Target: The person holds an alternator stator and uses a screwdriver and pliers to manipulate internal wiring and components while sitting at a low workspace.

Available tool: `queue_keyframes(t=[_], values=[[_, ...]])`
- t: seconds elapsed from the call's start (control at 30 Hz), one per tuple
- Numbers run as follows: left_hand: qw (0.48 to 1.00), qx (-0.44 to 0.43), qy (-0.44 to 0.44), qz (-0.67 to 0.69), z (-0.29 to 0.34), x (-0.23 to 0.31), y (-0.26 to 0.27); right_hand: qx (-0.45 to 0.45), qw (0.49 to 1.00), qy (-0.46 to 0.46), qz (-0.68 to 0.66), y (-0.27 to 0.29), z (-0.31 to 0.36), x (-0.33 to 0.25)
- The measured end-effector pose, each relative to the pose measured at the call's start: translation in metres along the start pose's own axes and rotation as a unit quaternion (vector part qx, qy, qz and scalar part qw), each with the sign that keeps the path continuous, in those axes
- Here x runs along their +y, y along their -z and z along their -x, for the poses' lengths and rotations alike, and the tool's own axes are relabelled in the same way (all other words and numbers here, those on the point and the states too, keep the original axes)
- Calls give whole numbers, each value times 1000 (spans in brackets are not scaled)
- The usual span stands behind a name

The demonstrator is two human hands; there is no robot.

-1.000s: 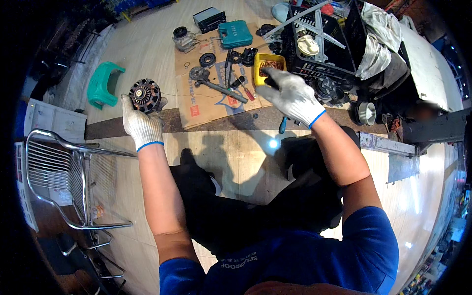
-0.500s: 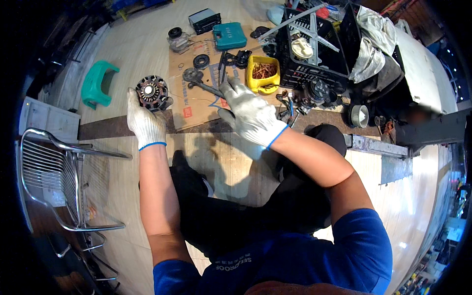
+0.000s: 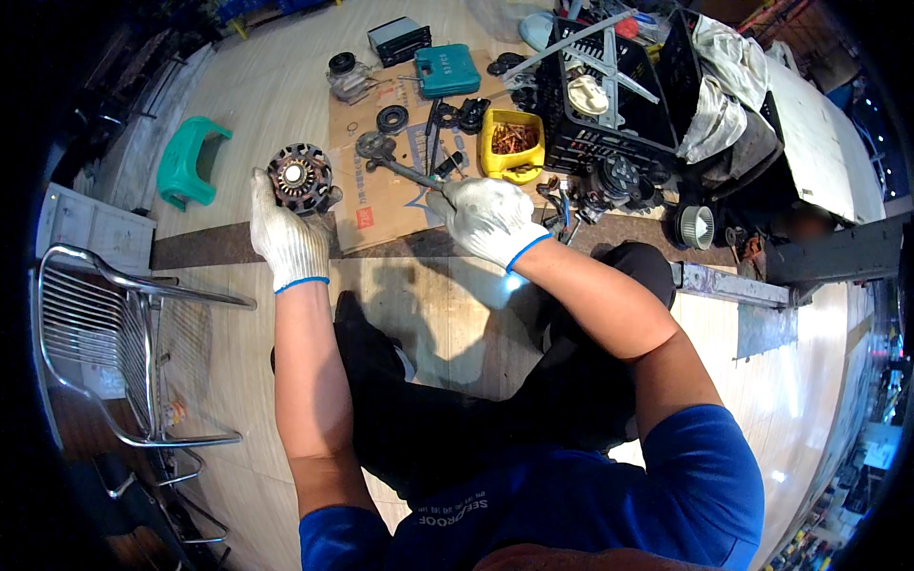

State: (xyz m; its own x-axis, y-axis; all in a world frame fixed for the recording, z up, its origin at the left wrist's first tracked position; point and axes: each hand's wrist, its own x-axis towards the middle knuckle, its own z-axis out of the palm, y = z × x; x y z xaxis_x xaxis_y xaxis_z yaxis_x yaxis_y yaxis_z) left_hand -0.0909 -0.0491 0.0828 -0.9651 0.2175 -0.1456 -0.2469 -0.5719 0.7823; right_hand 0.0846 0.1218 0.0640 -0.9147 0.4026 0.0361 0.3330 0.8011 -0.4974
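Note:
An alternator rotor (image 3: 299, 179) with dark claw-like poles and a bright centre shaft is gripped in my gloved left hand (image 3: 286, 228), its face turned up. To the right, my gloved right hand (image 3: 487, 217) is closed around the end of a hammer's handle. The hammer (image 3: 405, 168) points up and left over the cardboard, its dark head near a black ring (image 3: 391, 119). Just beyond my right hand stands a yellow container (image 3: 530, 160) of copper-coloured pieces.
Flattened cardboard (image 3: 381, 205) lies ahead, with a teal case (image 3: 447, 71) on its far part. Black crates (image 3: 609, 147) and loose motor parts (image 3: 614, 181) stand at the right. A green stool (image 3: 190, 162) and metal chair (image 3: 105, 324) are on the left.
My right hand has moved slightly right, and its stretched fingers have curled round the hammer handle. My left hand still holds the rotor, nearly unmoved.

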Motion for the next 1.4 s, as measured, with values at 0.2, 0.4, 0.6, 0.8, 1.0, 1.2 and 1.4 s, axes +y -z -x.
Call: queue_keyframes(t=[0.2,0.4,0.6,0.8,1.0,1.2,1.4], values=[[1000,12,-5,2,2,0,-1,-90,990,-66,-84,-1,-11,-2],[999,37,-24,4,-10,5,4,-102,993,-40,-43,-1,-8,2],[997,48,-50,-32,-13,9,3,-101,995,1,-20,1,0,13],[997,64,-34,-5,-15,19,10,-57,995,-24,75,30,-2,37],[997,61,-36,-4,-11,17,6,164,977,-41,-131,68,-2,33],[997,70,12,12,-2,9,-10,187,962,161,-119,44,10,10],[998,14,45,35,-3,-11,-10,110,985,121,-56,2,-2,21]])
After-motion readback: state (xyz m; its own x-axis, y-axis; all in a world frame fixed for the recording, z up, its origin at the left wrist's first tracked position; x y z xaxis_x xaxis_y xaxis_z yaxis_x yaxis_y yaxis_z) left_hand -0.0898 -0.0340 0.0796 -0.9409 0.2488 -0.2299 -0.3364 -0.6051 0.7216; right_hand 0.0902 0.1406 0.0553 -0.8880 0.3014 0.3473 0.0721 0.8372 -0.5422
